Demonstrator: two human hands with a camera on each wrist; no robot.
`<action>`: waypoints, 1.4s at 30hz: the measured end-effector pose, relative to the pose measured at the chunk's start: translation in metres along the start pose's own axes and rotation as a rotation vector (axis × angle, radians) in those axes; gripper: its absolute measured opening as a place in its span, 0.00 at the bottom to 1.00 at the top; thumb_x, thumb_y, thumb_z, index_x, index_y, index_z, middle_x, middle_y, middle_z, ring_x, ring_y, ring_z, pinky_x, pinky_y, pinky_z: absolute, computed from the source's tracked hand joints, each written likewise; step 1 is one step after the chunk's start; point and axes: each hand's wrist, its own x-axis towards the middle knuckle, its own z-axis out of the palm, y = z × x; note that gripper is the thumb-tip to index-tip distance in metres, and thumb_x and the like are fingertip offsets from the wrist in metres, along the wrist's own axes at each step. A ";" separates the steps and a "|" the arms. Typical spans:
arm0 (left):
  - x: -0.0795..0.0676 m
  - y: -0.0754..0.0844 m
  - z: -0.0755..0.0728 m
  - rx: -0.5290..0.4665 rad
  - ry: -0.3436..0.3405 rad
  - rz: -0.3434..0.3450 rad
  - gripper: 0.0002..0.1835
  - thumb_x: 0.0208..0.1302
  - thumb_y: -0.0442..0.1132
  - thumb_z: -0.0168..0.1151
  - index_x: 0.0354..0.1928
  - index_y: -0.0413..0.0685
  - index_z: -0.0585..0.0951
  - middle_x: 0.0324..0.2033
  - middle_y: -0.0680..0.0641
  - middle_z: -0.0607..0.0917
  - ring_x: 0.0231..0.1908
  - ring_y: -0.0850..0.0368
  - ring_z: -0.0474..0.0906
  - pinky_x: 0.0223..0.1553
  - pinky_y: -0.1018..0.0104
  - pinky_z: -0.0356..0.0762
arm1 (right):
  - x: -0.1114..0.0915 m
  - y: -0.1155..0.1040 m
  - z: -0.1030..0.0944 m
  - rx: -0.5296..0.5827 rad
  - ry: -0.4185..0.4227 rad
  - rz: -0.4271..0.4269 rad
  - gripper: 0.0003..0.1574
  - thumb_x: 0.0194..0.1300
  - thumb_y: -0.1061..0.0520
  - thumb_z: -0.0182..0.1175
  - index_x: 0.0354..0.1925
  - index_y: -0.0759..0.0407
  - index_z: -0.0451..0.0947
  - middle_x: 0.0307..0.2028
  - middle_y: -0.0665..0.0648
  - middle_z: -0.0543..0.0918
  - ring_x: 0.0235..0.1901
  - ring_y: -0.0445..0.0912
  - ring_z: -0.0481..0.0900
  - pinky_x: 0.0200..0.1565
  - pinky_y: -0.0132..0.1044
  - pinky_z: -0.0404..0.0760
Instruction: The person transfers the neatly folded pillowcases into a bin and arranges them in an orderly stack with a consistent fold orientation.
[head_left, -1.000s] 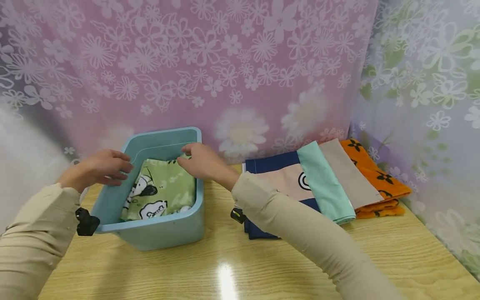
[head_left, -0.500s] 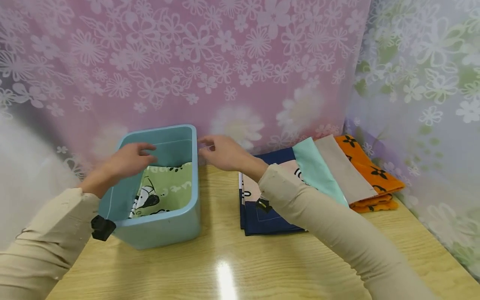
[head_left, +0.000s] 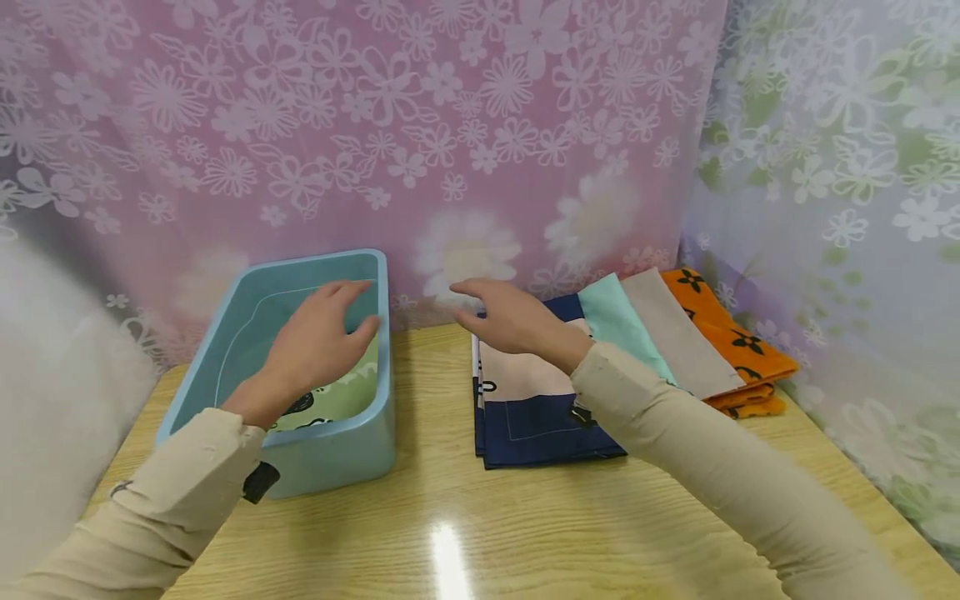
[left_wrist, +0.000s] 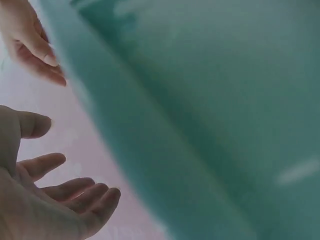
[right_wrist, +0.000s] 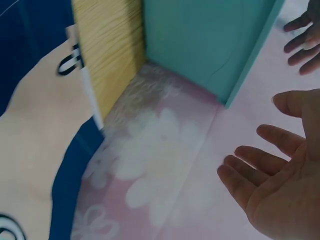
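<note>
Above the blue plastic bin (head_left: 330, 458) hovers my left hand (head_left: 315, 342), fingers spread and relaxed, holding nothing. Inside the bin lies a folded green cloth (head_left: 352, 392) with a cartoon print, partly hidden behind that hand. My right hand (head_left: 517, 321) is in the air over the left part of a folded navy and pink cloth (head_left: 555, 433). Its fingers are loosely bent with nothing between them, as the right wrist view shows of the right hand (right_wrist: 280, 175) too. The left wrist view shows the left hand (left_wrist: 60, 200) with its palm free beside the bin wall (left_wrist: 165, 120).
A mint cloth (head_left: 626, 321), a beige cloth (head_left: 678, 333) and an orange cloth (head_left: 731, 342) with black flowers overlap at the right of the wooden table (head_left: 375, 542). A pink floral curtain (head_left: 420, 125) hangs behind, and a pale floral one (head_left: 832, 250) at the right.
My left hand has moved right, across the bin. The right hand has left the bin's right rim and moved right, over the navy and pink cloth. The green cloth stays in the bin.
</note>
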 end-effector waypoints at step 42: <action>-0.003 0.076 0.117 0.459 0.009 0.202 0.31 0.63 0.63 0.35 0.66 0.62 0.57 0.64 0.41 0.55 0.63 0.43 0.47 0.59 0.47 0.48 | -0.099 0.114 0.014 -0.509 0.045 0.184 0.43 0.60 0.27 0.35 0.68 0.41 0.47 0.67 0.57 0.45 0.65 0.58 0.41 0.60 0.56 0.40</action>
